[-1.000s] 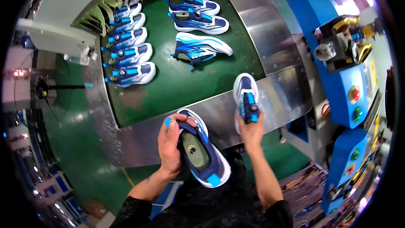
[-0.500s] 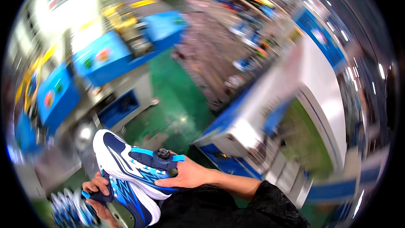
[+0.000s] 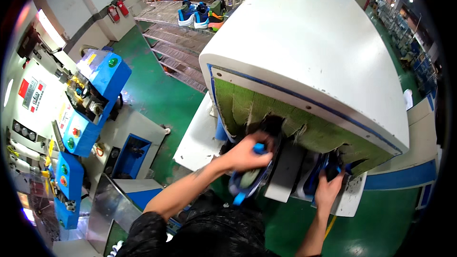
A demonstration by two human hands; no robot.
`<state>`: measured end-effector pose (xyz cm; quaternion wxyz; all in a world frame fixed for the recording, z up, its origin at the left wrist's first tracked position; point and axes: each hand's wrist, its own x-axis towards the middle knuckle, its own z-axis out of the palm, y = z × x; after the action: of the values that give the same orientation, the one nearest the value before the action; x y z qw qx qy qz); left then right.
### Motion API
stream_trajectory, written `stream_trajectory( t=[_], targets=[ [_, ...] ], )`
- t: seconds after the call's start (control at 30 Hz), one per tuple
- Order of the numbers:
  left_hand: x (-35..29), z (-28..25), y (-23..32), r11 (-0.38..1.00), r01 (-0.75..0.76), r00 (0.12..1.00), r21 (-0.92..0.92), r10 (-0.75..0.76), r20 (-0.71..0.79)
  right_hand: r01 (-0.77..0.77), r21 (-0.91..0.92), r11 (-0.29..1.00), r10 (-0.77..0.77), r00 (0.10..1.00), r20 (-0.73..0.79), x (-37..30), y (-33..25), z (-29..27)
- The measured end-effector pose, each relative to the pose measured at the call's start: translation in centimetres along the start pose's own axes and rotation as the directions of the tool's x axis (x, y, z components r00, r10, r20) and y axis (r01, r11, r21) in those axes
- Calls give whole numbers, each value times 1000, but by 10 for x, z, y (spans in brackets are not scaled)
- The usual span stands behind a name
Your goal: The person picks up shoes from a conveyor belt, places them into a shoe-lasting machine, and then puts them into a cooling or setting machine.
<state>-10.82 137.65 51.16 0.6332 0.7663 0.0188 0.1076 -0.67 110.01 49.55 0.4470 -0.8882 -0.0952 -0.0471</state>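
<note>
At the mouth of a white machine [image 3: 304,33], my left hand [image 3: 250,154] closes its fingers on the bright blue tab of a navy and blue sports shoe [image 3: 236,184]. This shoe is tilted, its pale inside showing and a second blue tab hanging toward me. My right hand [image 3: 329,188] grips the collar of another blue and white sports shoe [image 3: 308,181], which sits partly under the torn green flap curtain [image 3: 295,104]. A grey bar [image 3: 285,173] lies between the two shoes. The flap hides the front part of the right shoe.
Left stands a machine with blue housings [image 3: 76,135] and coloured buttons. Behind, a wire rack [image 3: 176,43] carries several sports shoes [image 3: 194,16]. Two red extinguishers [image 3: 114,13] are by the far wall. A white ledge [image 3: 193,150] juts out at the machine's left side.
My view has turned toward the white machine. Both hands, each with a shoe, have gone from the lower left to the machine's mouth, and the shoes are now apart.
</note>
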Motion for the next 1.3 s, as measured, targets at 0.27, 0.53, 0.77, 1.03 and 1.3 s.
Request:
stream_trajectory(
  t=[0.27,0.53,0.77,1.03,1.3],
  targets=[
    [-149,12,116,887,-460,764,42,420,-489,499,738,455,-456,842,-288,-94,-84,88],
    [-428,82,245,631,-462,-281,624,563,-777,197,959,205,-812,-513,279,-312,-218,162],
    [-629,226,146,745,589,-808,314,545,221,13,907,421,-190,-976,102,-601,-214,168],
    [-688,415,-170,304,-98,-867,-948,442,231,-555,800,228,339,-725,-600,-939,-70,122],
    [-760,464,-177,461,-34,-923,-887,325,204,-406,905,127,273,-863,-426,-992,67,54]
  ],
)
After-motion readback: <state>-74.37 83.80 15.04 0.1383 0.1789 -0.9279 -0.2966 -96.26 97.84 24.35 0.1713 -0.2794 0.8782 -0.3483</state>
